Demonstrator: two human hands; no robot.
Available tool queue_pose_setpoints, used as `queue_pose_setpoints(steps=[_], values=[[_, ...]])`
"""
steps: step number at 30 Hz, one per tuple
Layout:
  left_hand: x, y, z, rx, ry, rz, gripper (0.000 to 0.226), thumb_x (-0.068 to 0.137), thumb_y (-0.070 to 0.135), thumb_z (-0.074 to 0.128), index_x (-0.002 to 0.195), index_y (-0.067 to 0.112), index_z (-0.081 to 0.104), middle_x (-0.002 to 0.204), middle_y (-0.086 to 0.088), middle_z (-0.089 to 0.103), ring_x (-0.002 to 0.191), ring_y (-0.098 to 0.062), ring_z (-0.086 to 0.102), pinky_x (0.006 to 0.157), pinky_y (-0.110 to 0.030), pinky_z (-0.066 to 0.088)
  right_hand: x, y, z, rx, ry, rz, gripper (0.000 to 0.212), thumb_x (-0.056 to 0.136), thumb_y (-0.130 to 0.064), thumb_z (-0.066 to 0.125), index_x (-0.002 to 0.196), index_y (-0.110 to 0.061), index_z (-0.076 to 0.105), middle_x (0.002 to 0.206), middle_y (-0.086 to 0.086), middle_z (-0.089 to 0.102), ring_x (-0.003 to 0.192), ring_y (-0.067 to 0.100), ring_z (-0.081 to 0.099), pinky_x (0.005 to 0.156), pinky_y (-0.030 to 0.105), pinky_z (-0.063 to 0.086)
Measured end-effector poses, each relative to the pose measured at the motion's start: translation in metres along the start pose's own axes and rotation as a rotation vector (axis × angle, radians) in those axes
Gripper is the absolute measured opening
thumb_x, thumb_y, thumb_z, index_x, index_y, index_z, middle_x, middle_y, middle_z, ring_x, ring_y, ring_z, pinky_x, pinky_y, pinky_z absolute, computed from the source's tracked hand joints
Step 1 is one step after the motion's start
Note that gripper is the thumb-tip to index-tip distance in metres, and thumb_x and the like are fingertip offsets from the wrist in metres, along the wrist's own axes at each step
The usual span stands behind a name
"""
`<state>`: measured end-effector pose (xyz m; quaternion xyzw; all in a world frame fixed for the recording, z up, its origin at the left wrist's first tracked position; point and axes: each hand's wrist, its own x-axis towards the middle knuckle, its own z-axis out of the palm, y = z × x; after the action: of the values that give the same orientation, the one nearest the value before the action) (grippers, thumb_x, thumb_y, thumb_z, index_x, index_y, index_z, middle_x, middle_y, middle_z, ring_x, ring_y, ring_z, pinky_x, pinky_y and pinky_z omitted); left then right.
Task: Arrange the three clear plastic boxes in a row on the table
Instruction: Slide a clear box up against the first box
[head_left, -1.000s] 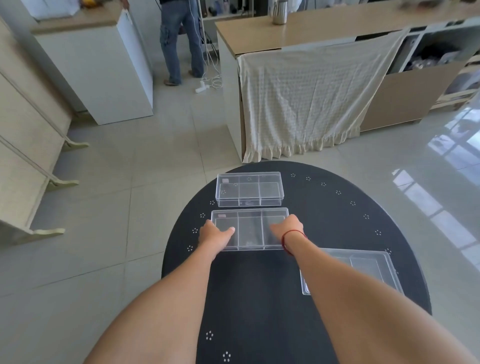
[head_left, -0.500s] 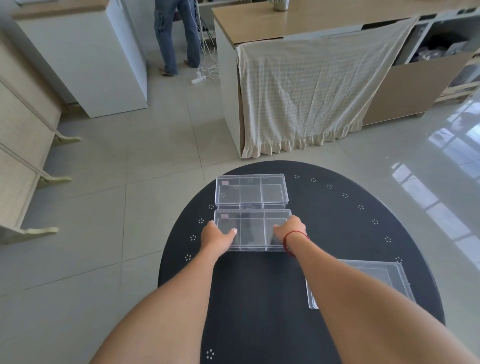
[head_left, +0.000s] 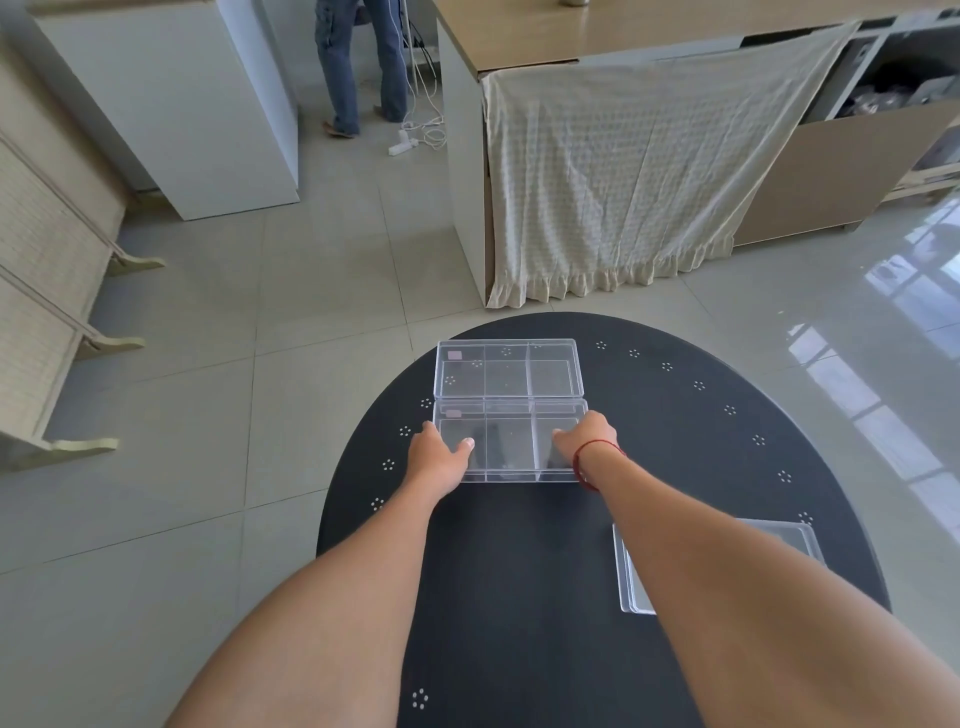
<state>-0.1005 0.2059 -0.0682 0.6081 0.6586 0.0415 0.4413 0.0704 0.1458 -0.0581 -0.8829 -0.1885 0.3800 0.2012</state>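
Landmark: the dark oval table with small white dot clusters (head_left: 519, 597).

Both hands are gripping the middle clear three-compartment plastic box (head_left: 511, 447), which is sitting around the table's centre, slightly toward its far edge. The left hand (head_left: 436, 460) is clamping that box's left short end, thumb lying on the lid, remaining fingers out of sight behind the side wall. The right hand (head_left: 587, 439), with a red string bracelet (head_left: 597, 452) on the wrist, is clamping the right short end, thumb pressing on the lid.

The far clear three-compartment plastic box (head_left: 506, 369) is sitting at the table's far edge, its near long side touching or just shy of the gripped box – can't tell which. Long edges are lining up parallel.

The third clear plastic box (head_left: 636, 571) is lying at the table's right side, well apart from the other two, mostly hidden under the right forearm.

A second person in blue jeans (head_left: 358, 62) is standing well beyond the table's far edge.
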Motion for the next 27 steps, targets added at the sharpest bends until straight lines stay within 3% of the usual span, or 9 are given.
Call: queue_pose_setpoints(steps=[5, 12, 18, 23, 27], values=[[0.0, 0.001, 0.001, 0.007, 0.016, -0.01, 0.073, 0.096, 0.034, 0.054, 0.153, 0.006, 0.019, 0.156, -0.012, 0.03, 0.142, -0.03, 0.034, 0.109, -0.041, 0.036, 0.0, -0.001, 0.002, -0.003, 0.002, 0.011, 0.043, 0.091, -0.018, 0.054, 0.132, -0.005, 0.048, 0.129, 0.014, 0.059, 0.113, 0.033, 0.06, 0.083, 0.034, 0.047], [0.001, -0.001, 0.001, -0.019, 0.031, -0.013, 0.077, 0.097, 0.033, 0.053, 0.156, 0.007, 0.009, 0.161, -0.011, 0.021, 0.147, -0.029, 0.025, 0.115, -0.041, 0.029, 0.002, -0.003, 0.006, -0.021, -0.007, -0.006, 0.044, 0.091, -0.018, 0.053, 0.132, -0.004, 0.048, 0.127, 0.014, 0.059, 0.11, 0.032, 0.061, 0.078, 0.032, 0.045], [0.004, -0.004, 0.0, -0.035, 0.052, 0.007, 0.073, 0.097, 0.032, 0.054, 0.155, 0.008, 0.015, 0.159, -0.01, 0.026, 0.147, -0.028, 0.026, 0.116, -0.041, 0.028, 0.005, -0.006, 0.012, -0.007, -0.003, -0.005, 0.042, 0.09, -0.018, 0.053, 0.129, -0.003, 0.049, 0.125, 0.015, 0.061, 0.089, 0.029, 0.054, 0.075, 0.032, 0.045], [-0.002, 0.002, -0.003, 0.007, 0.055, -0.008, 0.078, 0.097, 0.04, 0.049, 0.156, 0.008, 0.01, 0.16, -0.011, 0.023, 0.147, -0.03, 0.024, 0.114, -0.045, 0.027, -0.002, -0.005, 0.01, 0.048, -0.004, 0.012, 0.052, 0.092, -0.026, 0.05, 0.136, -0.003, 0.036, 0.136, 0.016, 0.052, 0.121, 0.035, 0.054, 0.1, 0.043, 0.047], [-0.016, 0.011, -0.004, 0.045, 0.14, -0.006, 0.073, 0.095, 0.042, 0.048, 0.152, 0.005, 0.021, 0.154, -0.012, 0.033, 0.142, -0.032, 0.032, 0.108, -0.048, 0.036, -0.015, -0.001, -0.004, 0.008, 0.002, -0.032, 0.061, 0.092, -0.028, 0.048, 0.143, -0.001, 0.029, 0.144, 0.015, 0.044, 0.128, 0.035, 0.048, 0.106, 0.048, 0.041]])
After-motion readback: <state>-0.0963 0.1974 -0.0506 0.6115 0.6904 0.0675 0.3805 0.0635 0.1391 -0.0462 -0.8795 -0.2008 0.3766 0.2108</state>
